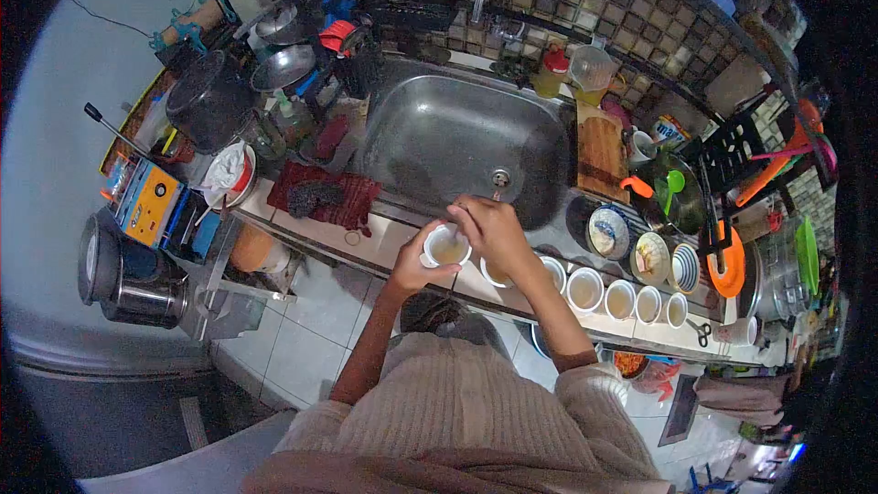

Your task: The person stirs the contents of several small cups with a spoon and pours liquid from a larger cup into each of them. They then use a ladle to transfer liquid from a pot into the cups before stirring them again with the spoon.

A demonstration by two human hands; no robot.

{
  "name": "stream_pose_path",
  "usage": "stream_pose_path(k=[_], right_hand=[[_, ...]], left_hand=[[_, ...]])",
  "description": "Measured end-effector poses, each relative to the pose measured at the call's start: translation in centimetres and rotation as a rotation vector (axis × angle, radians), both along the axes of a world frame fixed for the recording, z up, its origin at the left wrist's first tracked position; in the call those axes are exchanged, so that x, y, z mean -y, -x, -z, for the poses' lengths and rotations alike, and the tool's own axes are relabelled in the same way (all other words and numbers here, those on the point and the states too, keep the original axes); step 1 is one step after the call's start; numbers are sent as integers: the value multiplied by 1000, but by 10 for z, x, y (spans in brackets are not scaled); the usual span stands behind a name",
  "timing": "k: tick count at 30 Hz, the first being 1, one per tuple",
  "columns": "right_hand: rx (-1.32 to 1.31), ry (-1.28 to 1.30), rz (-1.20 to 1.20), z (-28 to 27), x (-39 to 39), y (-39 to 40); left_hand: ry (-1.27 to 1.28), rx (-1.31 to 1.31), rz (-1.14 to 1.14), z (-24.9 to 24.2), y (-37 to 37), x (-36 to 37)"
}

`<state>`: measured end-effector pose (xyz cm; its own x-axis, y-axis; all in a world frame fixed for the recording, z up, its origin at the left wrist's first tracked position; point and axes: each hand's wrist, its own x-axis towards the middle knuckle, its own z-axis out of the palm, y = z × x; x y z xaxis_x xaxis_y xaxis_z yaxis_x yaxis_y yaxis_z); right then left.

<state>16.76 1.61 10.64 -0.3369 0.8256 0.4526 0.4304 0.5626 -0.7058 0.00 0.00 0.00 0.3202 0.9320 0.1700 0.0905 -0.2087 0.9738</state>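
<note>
While a small white cup (447,246) of cloudy liquid is gripped by the fingers of the left hand (413,263), the fingers of the right hand (494,230) are bunched together at its rim; whether anything is pinched there cannot be told. The cup is held by the table (386,240), before the steel sink (439,133). More white cups (619,298) are lined up rightward.

From here I see a smooth, glossy metal sink (439,142), a wooden board (601,155), rough, matt red cloth (358,205) and smooth white cups (585,308), apparently plastic.
</note>
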Motion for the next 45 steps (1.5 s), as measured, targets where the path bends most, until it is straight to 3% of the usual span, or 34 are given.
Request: stream_pose_path(k=[2, 5, 8, 12, 14, 17, 20, 23, 30, 32, 35, 42, 45], right_hand=[[162, 142, 65, -2, 3, -1], [-102, 99, 10, -3, 3, 13], [69, 63, 203, -3, 4, 10], [-18, 48, 54, 5, 7, 13], [70, -29, 281, 9, 9, 16], [79, -5, 176, 11, 9, 15], [78, -39, 290, 7, 7, 14], [-26, 61, 201, 4, 5, 11], [47, 66, 211, 12, 3, 8], [26, -7, 309, 15, 3, 12], [13, 22, 126, 20, 9, 13], [64, -50, 168, 7, 8, 12], [83, 17, 35, 6, 10, 12]], left_hand=[[-5, 44, 9, 2, -2, 1], [-13, 25, 2, -2, 10, 1], [-47, -44, -7, -1, 11, 1], [-67, -35, -40, 0, 10, 1], [-41, -23, -25, -1, 10, 1], [27, -53, 6, -14, 9, 1], [2, -96, 12, -2, 12, -1], [-48, -96, 0, -5, 10, 2], [1, -68, 17, -7, 9, 1], [-31, -85, 21, -5, 9, 0], [-7, -85, 44, -11, 9, 0], [-28, -77, 35, -10, 8, 0], [-21, -87, 3, -10, 7, 0]])
